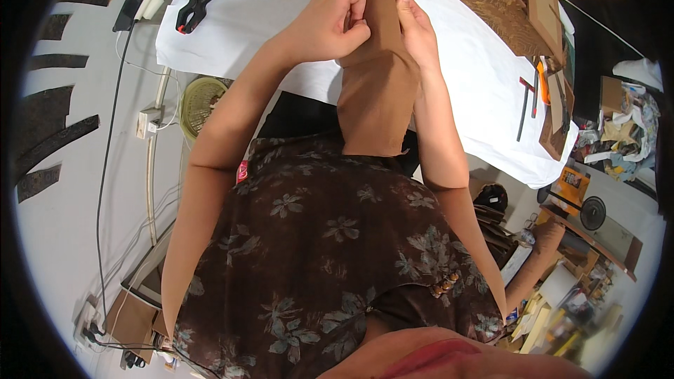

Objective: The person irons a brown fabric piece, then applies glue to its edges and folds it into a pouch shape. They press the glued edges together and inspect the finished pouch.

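Observation:
A long piece of plain brown sheet material, leather or cloth, runs from the white-covered table over its near edge down to my lap. It bends at the middle, and its near end hangs loose. My left hand is at the far part of the piece, with some fingers curled against its left side and others reaching across its top. Along the right edge, my right hand grips the same piece, thumb up beside the edge and fingers mostly hidden. Whether anything small is between the left fingers cannot be seen.
Black spring clamps lie at the table's far left. A patterned brown sheet covers the far right. Near the right edge are a thin black tool and an orange-handled tool. A yellow-green basket stands left, below the table.

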Tool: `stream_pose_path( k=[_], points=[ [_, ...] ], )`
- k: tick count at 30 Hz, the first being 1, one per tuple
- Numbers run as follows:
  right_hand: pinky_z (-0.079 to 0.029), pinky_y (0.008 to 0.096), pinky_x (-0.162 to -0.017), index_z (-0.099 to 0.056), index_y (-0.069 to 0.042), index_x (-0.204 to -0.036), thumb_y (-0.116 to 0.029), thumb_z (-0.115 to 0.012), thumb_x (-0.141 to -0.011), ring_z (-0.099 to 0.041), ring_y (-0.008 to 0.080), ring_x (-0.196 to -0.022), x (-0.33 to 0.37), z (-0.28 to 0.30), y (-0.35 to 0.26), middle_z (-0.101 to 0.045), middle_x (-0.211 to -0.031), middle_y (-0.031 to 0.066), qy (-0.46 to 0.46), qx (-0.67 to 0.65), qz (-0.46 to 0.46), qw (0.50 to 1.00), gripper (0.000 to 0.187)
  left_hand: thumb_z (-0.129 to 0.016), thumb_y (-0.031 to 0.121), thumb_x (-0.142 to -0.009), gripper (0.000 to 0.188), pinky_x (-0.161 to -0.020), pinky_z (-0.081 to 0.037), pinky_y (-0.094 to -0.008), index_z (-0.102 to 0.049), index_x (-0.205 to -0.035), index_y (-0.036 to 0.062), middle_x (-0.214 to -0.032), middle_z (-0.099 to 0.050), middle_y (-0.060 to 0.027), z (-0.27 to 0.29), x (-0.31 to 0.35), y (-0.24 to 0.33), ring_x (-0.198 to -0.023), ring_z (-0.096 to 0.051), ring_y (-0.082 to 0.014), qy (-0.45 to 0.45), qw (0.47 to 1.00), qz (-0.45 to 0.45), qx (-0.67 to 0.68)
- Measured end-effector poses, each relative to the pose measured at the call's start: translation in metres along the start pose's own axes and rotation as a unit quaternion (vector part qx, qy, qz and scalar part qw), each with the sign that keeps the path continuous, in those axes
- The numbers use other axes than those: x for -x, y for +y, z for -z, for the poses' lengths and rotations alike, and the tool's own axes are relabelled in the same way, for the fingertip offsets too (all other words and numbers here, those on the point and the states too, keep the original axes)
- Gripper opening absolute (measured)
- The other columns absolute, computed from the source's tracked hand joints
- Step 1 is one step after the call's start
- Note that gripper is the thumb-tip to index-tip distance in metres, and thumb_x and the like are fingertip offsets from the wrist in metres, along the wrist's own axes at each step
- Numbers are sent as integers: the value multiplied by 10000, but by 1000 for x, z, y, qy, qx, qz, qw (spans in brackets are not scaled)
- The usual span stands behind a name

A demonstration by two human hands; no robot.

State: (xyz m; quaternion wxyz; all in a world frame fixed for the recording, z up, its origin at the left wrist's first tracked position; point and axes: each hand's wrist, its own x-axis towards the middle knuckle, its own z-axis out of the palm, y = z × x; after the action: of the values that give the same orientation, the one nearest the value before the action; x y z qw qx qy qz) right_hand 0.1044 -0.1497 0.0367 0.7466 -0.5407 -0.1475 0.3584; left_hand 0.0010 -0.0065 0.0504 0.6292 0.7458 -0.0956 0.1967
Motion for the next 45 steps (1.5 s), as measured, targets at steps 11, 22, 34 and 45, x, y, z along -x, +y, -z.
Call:
stream_pose_path(
  k=[11, 22, 34, 45],
  points=[
    [-479, 197, -671, -658, -80, -1079, -371, -575, -1044, -583, 42, -755, -1, 5, 6, -669, -886, -22, -60, -4, -13, 998, 305, -543, -103, -724, 1061, -568, -392, -201, 3, -1617, 73, -1384, -518, -99, 2, 8, 8, -614, -475, -95, 23, 999, 43, -23],
    [-395, 205, -643, -656, -66, -987, -292, -599, -1037, -430, 45, -656, 1, -11, 7, -574, -780, -64, -69, 8, 19, 997, 239, -576, -86, -783, 1003, -688, -406, -205, -52, -1620, 88, -1370, -512, -87, 11, 26, -2, -723, -456, -66, 48, 998, -17, 28],
    [-508, 217, -715, -660, -63, -996, -357, -589, -1038, -621, 65, -771, 3, -7, 13, -699, -891, 11, -100, 9, -18, 995, 305, -567, -88, -804, 968, -693, -394, -194, -72, -1619, 78, -1352, -503, -63, 12, 27, 1, -737, -444, -58, 47, 997, -4, 53],
    [-331, 201, -593, -650, -86, -981, -298, -613, -1030, -380, 36, -645, 6, -21, 5, -538, -761, -72, -61, 2, 4, 998, 221, -578, -53, -834, 938, -720, -394, -207, -78, -1617, 73, -1366, -481, -60, 13, 28, -4, -782, -453, -69, 38, 996, -21, 79]
  ],
)
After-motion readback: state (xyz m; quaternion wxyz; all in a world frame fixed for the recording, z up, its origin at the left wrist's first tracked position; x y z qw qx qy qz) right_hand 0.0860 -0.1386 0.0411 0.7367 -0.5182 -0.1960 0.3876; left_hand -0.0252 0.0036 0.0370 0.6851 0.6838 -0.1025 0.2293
